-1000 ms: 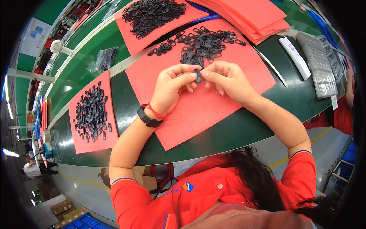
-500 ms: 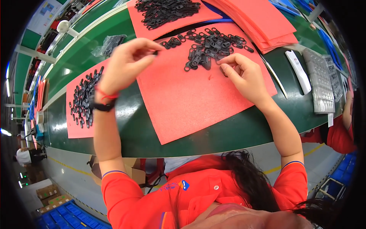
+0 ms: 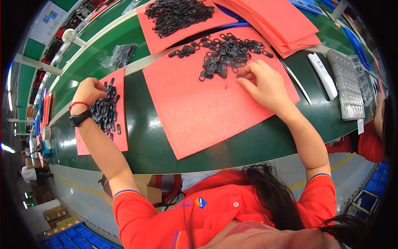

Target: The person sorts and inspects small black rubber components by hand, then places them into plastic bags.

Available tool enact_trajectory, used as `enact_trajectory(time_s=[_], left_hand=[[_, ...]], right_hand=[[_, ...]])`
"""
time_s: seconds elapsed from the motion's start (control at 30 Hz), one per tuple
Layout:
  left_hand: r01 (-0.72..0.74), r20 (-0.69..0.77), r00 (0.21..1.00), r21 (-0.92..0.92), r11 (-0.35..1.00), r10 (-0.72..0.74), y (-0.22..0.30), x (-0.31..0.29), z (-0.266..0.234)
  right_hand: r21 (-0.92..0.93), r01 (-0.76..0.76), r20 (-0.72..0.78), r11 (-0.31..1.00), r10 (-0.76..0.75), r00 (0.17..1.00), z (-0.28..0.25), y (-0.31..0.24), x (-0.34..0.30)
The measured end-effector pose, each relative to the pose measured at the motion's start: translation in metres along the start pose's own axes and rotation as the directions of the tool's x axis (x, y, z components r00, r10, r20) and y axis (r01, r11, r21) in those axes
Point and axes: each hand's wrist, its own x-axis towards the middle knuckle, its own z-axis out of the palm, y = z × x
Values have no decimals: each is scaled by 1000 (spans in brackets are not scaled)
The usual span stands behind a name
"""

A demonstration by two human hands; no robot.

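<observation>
Left hand [image 3: 89,92] now out over side pile [image 3: 104,112], right hand [image 3: 265,85] – fingers [image 3: 248,88] at main pile [image 3: 224,56]

A large foam sheet [image 3: 207,103] lies at the middle of the bench [image 3: 141,137], a heap of small loops [image 3: 224,54] on its far part; the right hand [image 3: 265,85] rests just beside that heap; to the left a smaller sheet [image 3: 120,124] carries another pile [image 3: 103,110], the left hand [image 3: 87,91] over its far end; behind, a third sheet [image 3: 153,29] bears more loops; stacked sheets [image 3: 277,25] lie far right; trays [image 3: 350,89] sit at the right edge.
</observation>
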Motion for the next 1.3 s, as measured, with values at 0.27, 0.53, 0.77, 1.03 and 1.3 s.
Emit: enact_trajectory(time_s=[0.27,0.53,0.77,1.03,1.3], left_hand=[[-677,-406,700,-118,726,587,118,1,46],[-858,-440,507,-174,484,741,192,-22,114],[-880,-476,374,90,467,796,199,-20,120],[-909,-536,300,91,407,789,184,-16,125],[-706,-598,545,50,706,587,172,1,139]], right_hand=[[286,-166,207,944,108,972,-1,-6,1],[478,-308,311,823,169,935,-3,-8,5],[321,-150,149,935,106,983,0,-2,3],[24,38,-158,999,-34,987,-4,14,10],[-215,-11,-206,977,-34,978,16,47,27]])
